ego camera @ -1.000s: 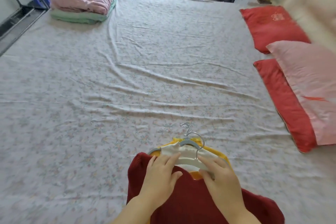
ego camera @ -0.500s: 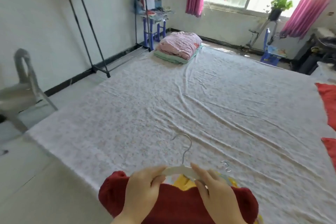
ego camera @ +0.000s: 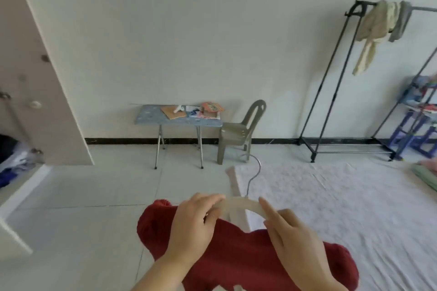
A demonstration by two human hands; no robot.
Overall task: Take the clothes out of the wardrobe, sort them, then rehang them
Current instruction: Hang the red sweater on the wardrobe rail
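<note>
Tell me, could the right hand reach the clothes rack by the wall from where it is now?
Probably not without walking over. The right hand is holding the white hanger with the red garment, and the clothes rack stands against the far wall, across open floor and the bed's corner.

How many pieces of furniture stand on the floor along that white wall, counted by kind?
Folding table: 1
Plastic chair: 1
Clothes rack: 1
Blue shelf unit, partly cut off at the right edge: 1
Total: 4
</note>
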